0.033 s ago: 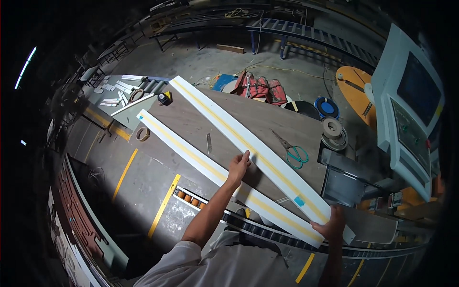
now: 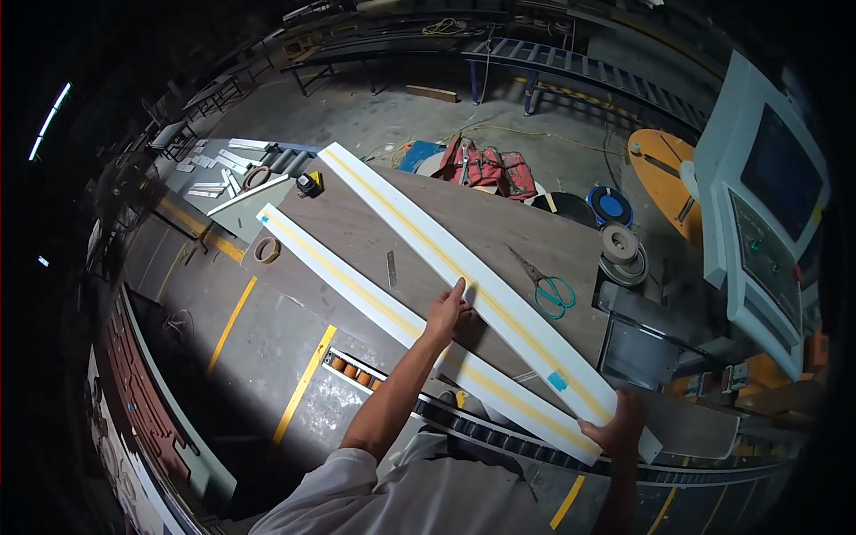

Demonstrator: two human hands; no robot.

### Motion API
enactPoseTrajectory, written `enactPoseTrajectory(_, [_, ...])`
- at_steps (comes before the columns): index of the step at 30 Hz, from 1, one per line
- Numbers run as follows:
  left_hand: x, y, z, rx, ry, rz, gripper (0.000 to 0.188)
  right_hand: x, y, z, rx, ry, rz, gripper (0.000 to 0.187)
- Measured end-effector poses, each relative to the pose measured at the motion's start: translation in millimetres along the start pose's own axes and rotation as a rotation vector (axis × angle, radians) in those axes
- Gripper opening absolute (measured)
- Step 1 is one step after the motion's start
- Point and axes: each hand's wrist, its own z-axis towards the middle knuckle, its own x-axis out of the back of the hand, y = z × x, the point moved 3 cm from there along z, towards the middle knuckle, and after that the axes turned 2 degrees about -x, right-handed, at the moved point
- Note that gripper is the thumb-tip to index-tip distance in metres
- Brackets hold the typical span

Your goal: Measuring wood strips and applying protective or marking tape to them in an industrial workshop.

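Note:
Both of my hands hold a long white board (image 2: 401, 223) with a yellow strip along it and a blue tape patch (image 2: 557, 382) towards its right end. My left hand (image 2: 446, 312) is closed on the near edge at mid-length, thumb on top and the other fingers mostly hidden below. At the near right end my right hand (image 2: 621, 428) grips the board, its thumb at the near edge. A second white board (image 2: 339, 283), also striped yellow, lies nearer to me on the brown tabletop (image 2: 357, 201), partly covered by my left forearm. Between the boards lies a small metal ruler (image 2: 390, 268).
Scissors (image 2: 550, 294) with green handles lie beyond the held board. A tape measure (image 2: 308, 183) and a tape roll (image 2: 266, 250) are at the left, more rolls (image 2: 621, 245) at the right. A control panel (image 2: 767, 205) stands far right; a red tool bag (image 2: 486, 165) is behind the table.

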Motion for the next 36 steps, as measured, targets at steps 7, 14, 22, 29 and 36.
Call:
enactPoseTrajectory(7, [-15.2,24.0,-0.3,0.153,-0.076,-0.692,0.038,38.0,-39.7,-35.4,-0.056,-0.003,-0.058,0.091])
enactPoseTrajectory(14, [-10.5,60.8,-54.4,0.145,-0.134,-0.857,0.034,33.7,-15.9,-38.9,-0.256,-0.059,-0.137,0.091])
enactPoseTrajectory(22, [42.4,50.3,-24.3,0.164,0.079,-0.639,0.030,4.9,-16.8,2.3,0.004,-0.020,-0.039,0.093])
enactPoseTrajectory(29, [73.4,19.4,-7.4,0.184,0.145,-0.688,0.028,-3.7,-42.8,34.0,0.062,-0.113,0.048,0.086])
enactPoseTrajectory(36, [85.2,8.4,11.4,0.204,0.138,-0.631,0.032,-24.6,-35.8,43.1,0.071,-0.157,0.126,0.082])
